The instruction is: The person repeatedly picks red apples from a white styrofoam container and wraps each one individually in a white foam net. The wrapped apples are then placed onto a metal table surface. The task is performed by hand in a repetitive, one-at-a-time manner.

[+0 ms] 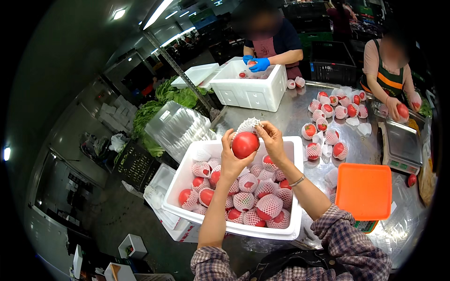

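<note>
My left hand [233, 159] grips a large red tomato [245, 144] above a white foam box [299, 158]. My right hand [272, 138] pinches the edge of a white foam net sleeve [248, 125] at the tomato's top; the front of the fruit is bare. Below my hands the box holds many tomatoes in foam nets [248, 182], some with red skin showing. My forearms hide part of the load.
More netted tomatoes [327, 110] lie on the steel table [291, 117]. An orange tray [364, 191] and a digital scale [403, 142] stand at the right. Across the table, a gloved co-worker handles a tomato over another foam box [246, 91]; another person holds tomatoes by the scale. Clear plastic containers [177, 128] are stacked at left.
</note>
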`<state>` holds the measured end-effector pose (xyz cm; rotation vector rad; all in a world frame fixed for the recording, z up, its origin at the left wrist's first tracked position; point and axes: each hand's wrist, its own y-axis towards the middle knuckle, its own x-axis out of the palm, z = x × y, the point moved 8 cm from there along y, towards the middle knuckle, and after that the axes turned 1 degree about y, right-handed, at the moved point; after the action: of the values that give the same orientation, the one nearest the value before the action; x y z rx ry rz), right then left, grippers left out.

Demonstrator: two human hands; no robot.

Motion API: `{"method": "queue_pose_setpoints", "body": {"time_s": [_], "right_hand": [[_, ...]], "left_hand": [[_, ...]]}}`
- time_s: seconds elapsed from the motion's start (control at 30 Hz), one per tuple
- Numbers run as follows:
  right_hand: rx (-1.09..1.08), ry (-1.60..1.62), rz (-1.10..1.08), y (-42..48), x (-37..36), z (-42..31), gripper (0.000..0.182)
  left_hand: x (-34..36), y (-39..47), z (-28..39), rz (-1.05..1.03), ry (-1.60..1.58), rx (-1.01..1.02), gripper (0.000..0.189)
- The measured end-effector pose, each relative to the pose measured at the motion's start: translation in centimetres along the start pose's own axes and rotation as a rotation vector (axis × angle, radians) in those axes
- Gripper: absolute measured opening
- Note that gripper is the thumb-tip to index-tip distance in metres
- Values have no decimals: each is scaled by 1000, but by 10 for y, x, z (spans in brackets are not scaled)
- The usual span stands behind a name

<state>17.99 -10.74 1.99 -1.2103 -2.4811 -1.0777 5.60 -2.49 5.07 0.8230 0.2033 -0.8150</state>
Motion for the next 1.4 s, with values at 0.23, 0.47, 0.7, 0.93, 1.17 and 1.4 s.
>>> {"method": "queue_pose_setpoints", "body": {"time_s": [0.23, 0.47, 0.7, 0.93, 1.17, 1.4], "right_hand": [[-496, -511, -110, -15, 25, -53, 11], [-365, -602, -122, -20, 36, -46, 9], [-195, -491, -120, -19, 37, -20, 14], [-79, -412, -140, -18, 31, -6, 18], [-164, -505, -59, -15, 21, -8, 14], [-473, -619, -282, -37, 57, -44, 9]], "left_hand": [[-3, 0, -12, -1, -338, -190, 82], [1, -13, -55, 73, -1035, -619, 48], [-9, -13, -68, 224, -1295, -734, 40], [10, -17, -69, 107, -1346, -810, 49], [20, -17, -67, -134, -1320, -776, 53], [18, -15, -77, 38, -1101, -746, 57]]}}
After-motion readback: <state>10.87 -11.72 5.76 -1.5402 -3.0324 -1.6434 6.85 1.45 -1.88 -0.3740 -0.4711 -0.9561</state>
